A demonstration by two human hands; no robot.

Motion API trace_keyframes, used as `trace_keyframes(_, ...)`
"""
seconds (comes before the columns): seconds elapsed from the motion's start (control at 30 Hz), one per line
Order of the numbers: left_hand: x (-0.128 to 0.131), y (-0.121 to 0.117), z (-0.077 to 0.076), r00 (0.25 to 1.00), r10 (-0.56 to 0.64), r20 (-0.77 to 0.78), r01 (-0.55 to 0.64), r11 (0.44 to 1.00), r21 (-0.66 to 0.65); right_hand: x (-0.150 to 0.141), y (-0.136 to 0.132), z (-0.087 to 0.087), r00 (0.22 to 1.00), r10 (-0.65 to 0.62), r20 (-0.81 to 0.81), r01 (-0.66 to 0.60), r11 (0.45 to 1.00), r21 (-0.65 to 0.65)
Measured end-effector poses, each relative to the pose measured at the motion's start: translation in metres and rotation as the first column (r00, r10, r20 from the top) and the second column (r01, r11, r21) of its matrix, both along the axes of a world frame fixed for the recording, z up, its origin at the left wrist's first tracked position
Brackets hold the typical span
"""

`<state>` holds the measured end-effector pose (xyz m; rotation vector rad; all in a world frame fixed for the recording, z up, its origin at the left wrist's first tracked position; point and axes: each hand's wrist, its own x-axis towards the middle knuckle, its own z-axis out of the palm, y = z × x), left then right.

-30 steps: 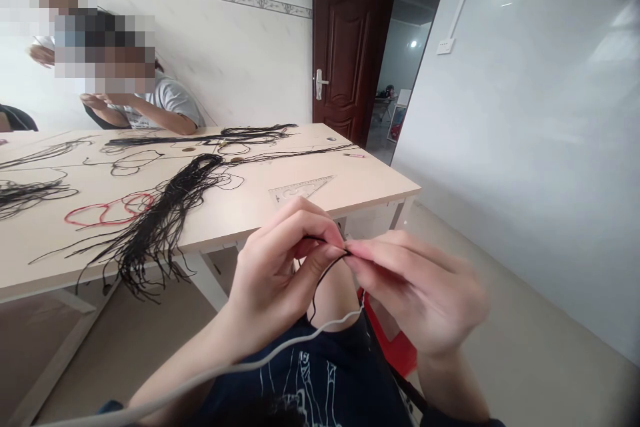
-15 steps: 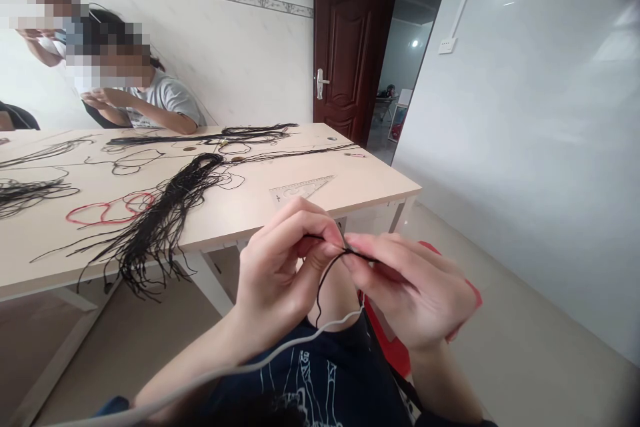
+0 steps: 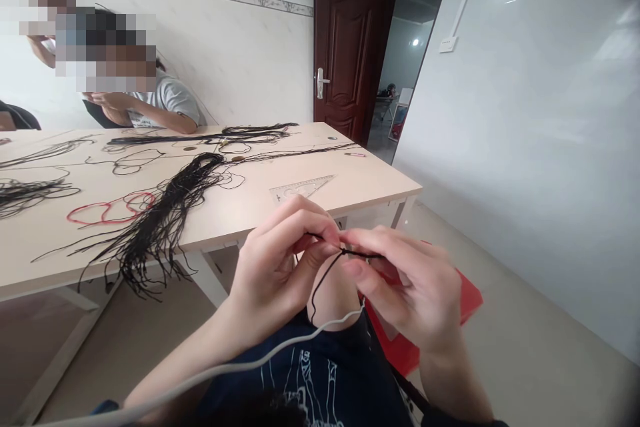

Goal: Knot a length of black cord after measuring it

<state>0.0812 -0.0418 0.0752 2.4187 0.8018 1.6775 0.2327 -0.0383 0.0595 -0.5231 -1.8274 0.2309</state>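
Note:
Over my lap, my left hand [image 3: 287,263] pinches a thin black cord [image 3: 323,283] between thumb and forefinger. A small dark knot shows in the cord just right of those fingertips. One loose end hangs down in front of my knee. My right hand [image 3: 413,280] has the other stretch of cord running under its bent fingers, with its forefinger by the knot. The right thumb stands a little apart below the cord. Where the cord goes inside the right hand is hidden.
A table [image 3: 385,180] ahead bears a bundle of black cords [image 3: 175,203], a red cord [image 3: 103,212], a clear set square [image 3: 303,188] and more black strands. A white cable [image 3: 250,367] crosses my lap. A red stool [image 3: 467,300] stands at right. Two people sit across the table.
My right thumb has come away from the cord, and the right hand has shifted slightly down and opened a bit. The knot shows more plainly. My left hand keeps its pinch.

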Motion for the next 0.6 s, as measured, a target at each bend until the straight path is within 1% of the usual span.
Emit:
trace_keyframes(0.07, -0.0009, 0.0001, -0.0003, 1.0, 0.002, -0.017, -0.002, 1.0, 0.023, 0.0005, 0.0002, 0.0017, 1.0, 0.012, -0.004, -0.012, 1.0, -0.025)
trace_keyframes(0.13, -0.0006, 0.0, -0.0013, 0.999, 0.025, -0.021, -0.024, 0.997, 0.067, 0.0001, 0.0003, 0.0024, 0.999, 0.037, 0.006, -0.036, 0.995, -0.095)
trace_keyframes(0.27, 0.0016, 0.0004, -0.0038, 0.993, 0.116, -0.024, -0.11, 0.978, 0.179, -0.002, -0.0005, 0.0008, 0.994, 0.106, 0.028, -0.096, 0.965, -0.246)
trace_keyframes(0.37, 0.0032, 0.0014, -0.0055, 0.983, 0.185, -0.016, -0.175, 0.949, 0.263, -0.0033, -0.0014, -0.0006, 0.99, 0.138, 0.007, -0.129, 0.941, -0.313)
trace_keyframes(0.47, 0.0038, 0.0024, -0.0069, 0.972, 0.233, 0.002, -0.222, 0.923, 0.314, -0.0039, -0.0019, 0.0, 0.989, 0.145, -0.038, -0.149, 0.933, -0.327)
trace_keyframes(0.6, 0.0035, 0.002, -0.0065, 0.974, 0.225, -0.001, -0.215, 0.933, 0.289, -0.0038, -0.0012, 0.0023, 0.984, 0.164, -0.067, -0.177, 0.936, -0.305)
